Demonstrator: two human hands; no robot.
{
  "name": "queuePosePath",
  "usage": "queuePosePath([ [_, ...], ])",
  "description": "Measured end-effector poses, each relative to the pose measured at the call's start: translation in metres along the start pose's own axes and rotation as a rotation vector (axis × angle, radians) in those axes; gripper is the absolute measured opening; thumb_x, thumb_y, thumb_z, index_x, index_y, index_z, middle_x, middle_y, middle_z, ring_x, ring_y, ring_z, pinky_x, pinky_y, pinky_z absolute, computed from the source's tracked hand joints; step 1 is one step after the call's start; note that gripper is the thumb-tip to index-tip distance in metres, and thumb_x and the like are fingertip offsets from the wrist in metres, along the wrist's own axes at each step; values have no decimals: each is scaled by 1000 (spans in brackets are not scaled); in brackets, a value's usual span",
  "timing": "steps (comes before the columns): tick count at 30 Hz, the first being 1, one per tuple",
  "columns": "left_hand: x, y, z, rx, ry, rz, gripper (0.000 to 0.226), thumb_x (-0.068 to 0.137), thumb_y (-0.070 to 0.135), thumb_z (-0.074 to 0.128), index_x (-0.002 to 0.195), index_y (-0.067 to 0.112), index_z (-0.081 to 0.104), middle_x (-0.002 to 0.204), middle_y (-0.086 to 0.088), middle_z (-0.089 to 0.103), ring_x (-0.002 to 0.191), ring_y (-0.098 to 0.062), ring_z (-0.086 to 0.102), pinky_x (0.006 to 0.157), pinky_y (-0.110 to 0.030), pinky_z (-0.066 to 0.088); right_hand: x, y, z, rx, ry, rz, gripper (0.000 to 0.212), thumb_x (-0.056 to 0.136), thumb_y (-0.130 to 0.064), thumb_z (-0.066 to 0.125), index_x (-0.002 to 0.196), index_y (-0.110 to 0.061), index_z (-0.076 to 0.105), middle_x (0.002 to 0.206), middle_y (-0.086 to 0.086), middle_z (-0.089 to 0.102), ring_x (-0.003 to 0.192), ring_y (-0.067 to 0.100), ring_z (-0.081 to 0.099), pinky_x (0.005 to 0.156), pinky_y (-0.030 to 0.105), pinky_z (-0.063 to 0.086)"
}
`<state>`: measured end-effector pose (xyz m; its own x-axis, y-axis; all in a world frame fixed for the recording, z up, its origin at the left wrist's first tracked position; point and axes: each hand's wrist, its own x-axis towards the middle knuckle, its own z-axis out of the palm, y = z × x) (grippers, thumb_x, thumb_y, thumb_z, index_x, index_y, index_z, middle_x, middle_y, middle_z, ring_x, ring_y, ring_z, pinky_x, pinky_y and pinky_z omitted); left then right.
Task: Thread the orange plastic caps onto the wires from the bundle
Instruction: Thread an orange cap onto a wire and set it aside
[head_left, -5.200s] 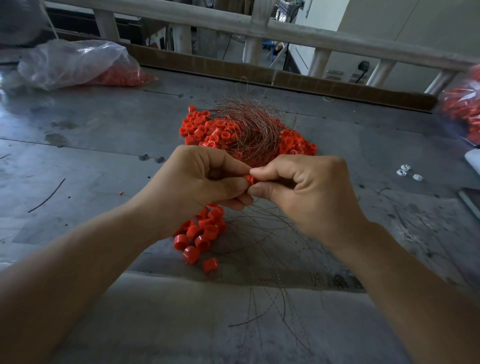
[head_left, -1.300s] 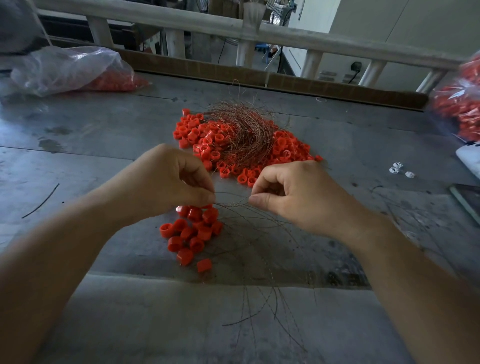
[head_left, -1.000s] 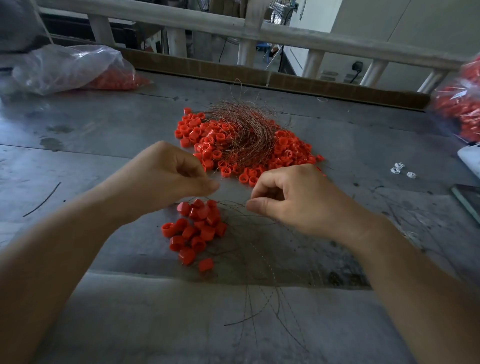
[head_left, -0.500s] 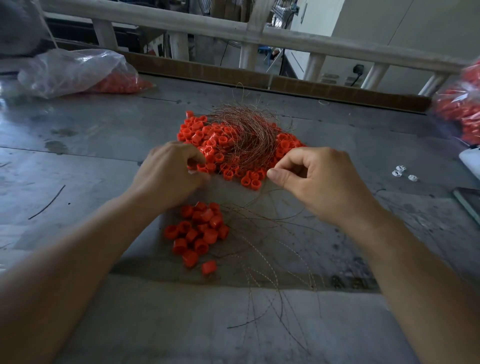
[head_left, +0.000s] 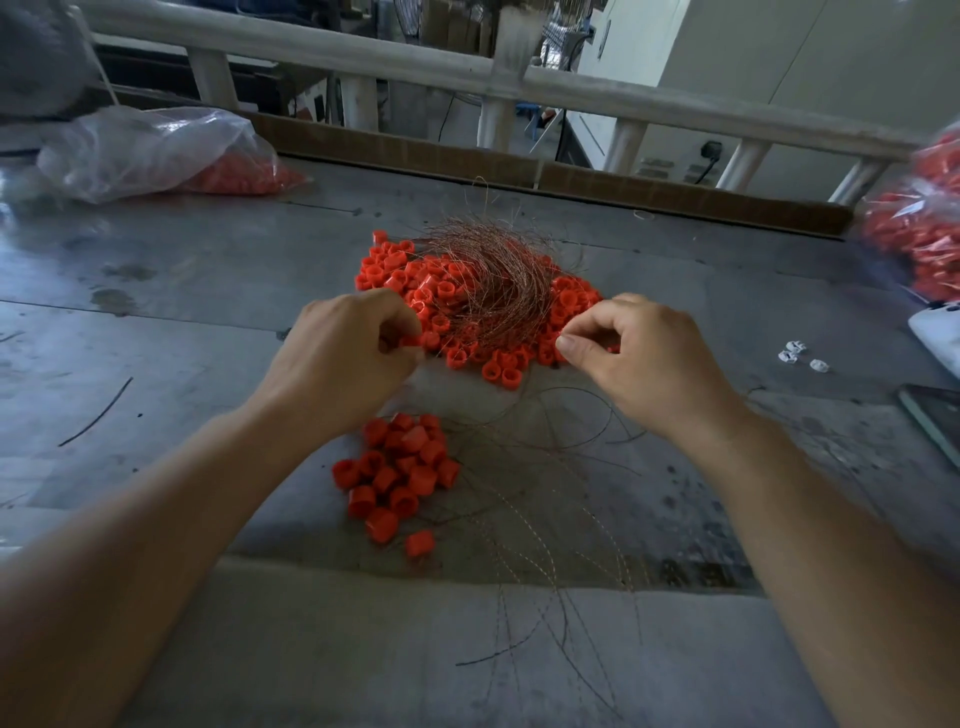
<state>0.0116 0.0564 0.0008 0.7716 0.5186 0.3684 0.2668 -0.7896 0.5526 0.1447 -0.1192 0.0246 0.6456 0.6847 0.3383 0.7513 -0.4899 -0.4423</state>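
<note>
The left hand (head_left: 343, 364) closes its grip in a tight pinch on one orange cap (head_left: 410, 341) at the near edge of the cap pile (head_left: 384, 267) on the desk (head_left: 208, 291). The right hand (head_left: 644, 364) pinches thumb to forefinger just beside the wire bundle (head_left: 493, 280); whether a wire sits in that grip cannot be told

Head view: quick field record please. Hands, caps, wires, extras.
left hand: pinches one orange cap
right hand: fingers curled at edge of pile; too fine to tell if a wire is pinched
cap pile: loose, beyond the hands
wire bundle: lies on the cap pile
near cluster: caps, thin wires trailing toward the viewer
plastic bag: caps inside, far left
</note>
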Motion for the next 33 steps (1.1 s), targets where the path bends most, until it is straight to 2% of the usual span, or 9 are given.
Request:
queuePosePath([
  [2,-2,3,-3,-26,2,8,9,78,14,69,82,21,66,74,16,60,72,-1,57,65,-12,41,5,1,5,-21,1,-26,21,85,-27,62,99,-14,69,115,-1,59,103,13,54,91,28,41],
  [5,-4,6,-3,-31,2,8,10,78,16,70,83,23,66,73,21,56,71,3,54,61,-8,36,11,0,11,-90,-71,-122,36,88,-32,57,117,-12,61,143,-1,38,131,15,33,109,31,23],
  [8,-4,6,-3,-27,-2,14,10,79,16,70,86,22,67,73,22,55,71,5,54,61,-6,35,16,-2,18,-186,-158,-226,44,89,-38,53,122,-10,57,152,0,20,140,15,12,110,29,9],
  [11,-4,7,-3,-29,-4,20,10,80,16,69,89,21,68,73,23,54,71,6,54,60,-5,34,18,-3,25,-310,-250,-250,51,90,-46,45,124,-9,54,154,0,13,142,13,3,113,37,9],
  [16,-5,9,-4,-32,-13,30,11,79,17,70,88,22,68,74,24,55,69,7,54,54,-1,35,17,-1,24,-279,-141,-250,55,91,-42,46,130,-4,47,145,3,38,139,15,18,113,37,12],
  [19,-6,9,-6,-56,-13,25,12,78,15,70,87,23,68,73,24,55,66,8,53,56,5,34,15,-3,19,-226,-46,-277,45,90,-35,53,120,-2,57,132,8,52,133,21,34,110,37,20],
  [23,-6,11,-7,-97,-20,21,16,78,15,71,84,28,64,73,23,56,66,8,53,58,6,34,8,-9,13,-131,120,-296,31,85,-22,58,100,3,68,107,14,66,107,28,58,94,32,37],
  [28,-8,16,-9,-168,-41,69,20,76,15,72,94,23,70,74,27,55,68,19,53,64,5,36,-5,-25,4,1,142,-286,32,87,-21,49,98,2,69,101,13,68,98,24,62,89,25,42],
  [33,-13,22,-11,-235,-105,189,34,74,13,72,91,39,58,78,24,61,79,12,59,70,-2,44,-22,-46,2,138,134,-346,30,88,-21,51,101,-1,68,105,10,67,100,19,61,89,26,45],
])
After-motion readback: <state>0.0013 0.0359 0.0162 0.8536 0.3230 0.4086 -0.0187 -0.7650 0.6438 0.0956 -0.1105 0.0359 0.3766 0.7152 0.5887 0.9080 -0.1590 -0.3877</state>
